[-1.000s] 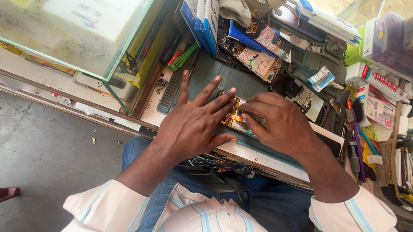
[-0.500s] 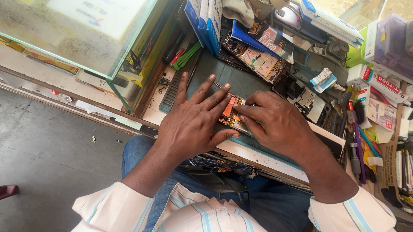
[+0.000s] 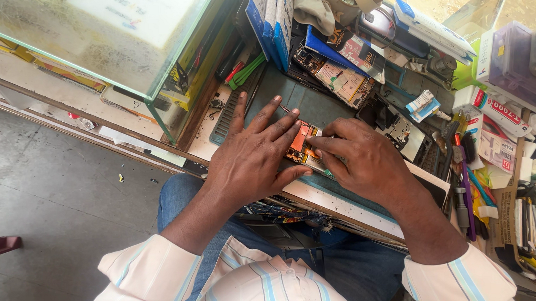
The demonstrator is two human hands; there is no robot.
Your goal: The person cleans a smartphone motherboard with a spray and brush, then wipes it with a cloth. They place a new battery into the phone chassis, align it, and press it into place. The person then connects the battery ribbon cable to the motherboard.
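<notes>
An opened phone (image 3: 301,144) with orange and copper parts showing lies on a dark green work mat (image 3: 293,101). My left hand (image 3: 253,156) lies flat over its near side, fingers spread, pinning it to the mat. From the right, my right hand (image 3: 362,163) comes in with its fingertips pinched on the phone's inner part near the middle. Both hands hide most of the phone.
A glass display case (image 3: 99,38) stands at the left. Phone parts, circuit boards (image 3: 341,82), boxes (image 3: 495,111) and pens (image 3: 465,187) crowd the back and right of the bench. A grey floor (image 3: 52,208) lies below at the left.
Both hands have stayed on the phone. The right fingertips have shifted slightly on its inner part, and the left hand keeps pressing.
</notes>
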